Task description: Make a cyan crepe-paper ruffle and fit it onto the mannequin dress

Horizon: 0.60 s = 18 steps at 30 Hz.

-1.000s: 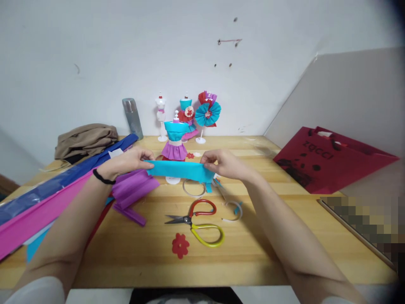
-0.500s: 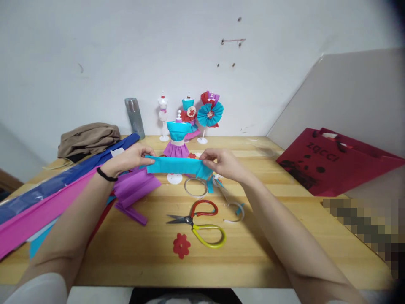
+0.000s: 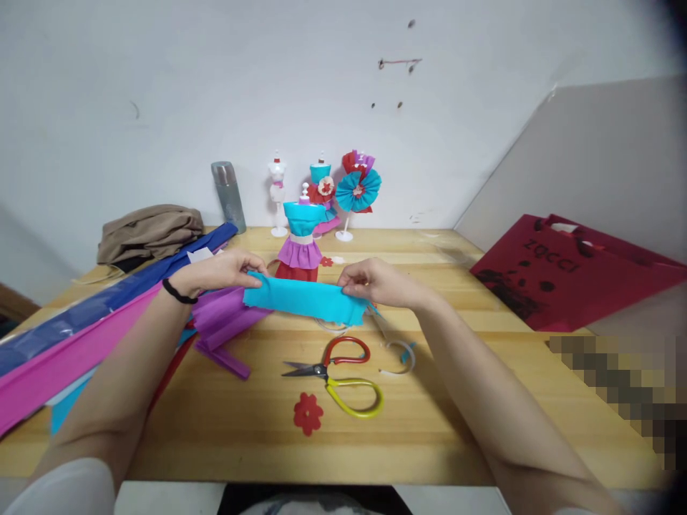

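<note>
Stretched between my hands is a strip of turquoise crepe paper. My left hand pinches its left upper corner, and my right hand pinches the upper edge near the right end. Just behind the strip stands a small dress form in a turquoise top, purple ruffle and red skirt; the strip hides its base. In front of the strip, scissors with one red and one yellow handle lie with blades slightly apart. A red paper flower lies nearer to me.
Purple crepe paper and long rolls of pink and blue paper lie at left. More dress forms, a grey flask and brown cloth stand or lie along the back. A white tape ring lies right of the scissors; a red bag is farther right.
The turquoise strip has been lowered a little and turned to show more of its face. It now covers most of the ring behind it, and the dress form's red skirt has come into view.
</note>
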{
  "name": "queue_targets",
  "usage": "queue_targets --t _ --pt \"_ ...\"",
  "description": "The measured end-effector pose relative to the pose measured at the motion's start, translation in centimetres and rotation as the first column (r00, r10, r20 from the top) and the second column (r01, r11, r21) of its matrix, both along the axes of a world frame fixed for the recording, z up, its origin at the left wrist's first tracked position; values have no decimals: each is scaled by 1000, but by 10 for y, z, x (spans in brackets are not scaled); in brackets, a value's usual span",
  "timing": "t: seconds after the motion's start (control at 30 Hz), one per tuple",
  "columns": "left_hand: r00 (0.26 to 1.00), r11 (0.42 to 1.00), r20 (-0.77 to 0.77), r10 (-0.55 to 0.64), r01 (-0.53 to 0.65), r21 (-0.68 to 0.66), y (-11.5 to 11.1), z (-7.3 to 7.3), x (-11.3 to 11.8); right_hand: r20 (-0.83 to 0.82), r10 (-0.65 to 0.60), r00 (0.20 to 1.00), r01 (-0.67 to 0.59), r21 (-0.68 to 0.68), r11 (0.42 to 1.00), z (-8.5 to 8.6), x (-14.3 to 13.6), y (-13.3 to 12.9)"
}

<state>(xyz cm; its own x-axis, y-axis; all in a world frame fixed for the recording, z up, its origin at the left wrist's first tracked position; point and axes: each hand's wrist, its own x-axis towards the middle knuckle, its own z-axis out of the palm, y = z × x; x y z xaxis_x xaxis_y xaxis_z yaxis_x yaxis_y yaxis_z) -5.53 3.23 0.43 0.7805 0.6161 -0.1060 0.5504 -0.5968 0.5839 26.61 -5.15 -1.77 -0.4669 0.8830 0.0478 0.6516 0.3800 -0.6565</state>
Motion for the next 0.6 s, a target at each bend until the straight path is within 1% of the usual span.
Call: queue_targets --t 0.17,0.27,0.37,0.47,0.53,0.6 --pt "997 1000 -70 -12 12 7 1 3 -2 8 37 999 -37 -61 997 0 1 2" --pt "997 1000 -80 -13 12 -9 3 3 -2 -1 66 998 -66 -86 994 0 1 1" --pt "999 1000 -51 -10 8 -28 5 1 -3 3 76 997 -75 -111 991 1 1 0" --pt "1000 999 -15 26 -26 -25 6 -1 -4 -11 87 996 -88 -139 986 2 1 0" --pt "999 999 21 35 -35 -27 5 -1 -5 -32 114 993 -118 -157 980 2 1 -1" --pt "996 999 91 22 -18 -42 4 0 -6 -67 150 986 -160 -187 969 2 2 -1"
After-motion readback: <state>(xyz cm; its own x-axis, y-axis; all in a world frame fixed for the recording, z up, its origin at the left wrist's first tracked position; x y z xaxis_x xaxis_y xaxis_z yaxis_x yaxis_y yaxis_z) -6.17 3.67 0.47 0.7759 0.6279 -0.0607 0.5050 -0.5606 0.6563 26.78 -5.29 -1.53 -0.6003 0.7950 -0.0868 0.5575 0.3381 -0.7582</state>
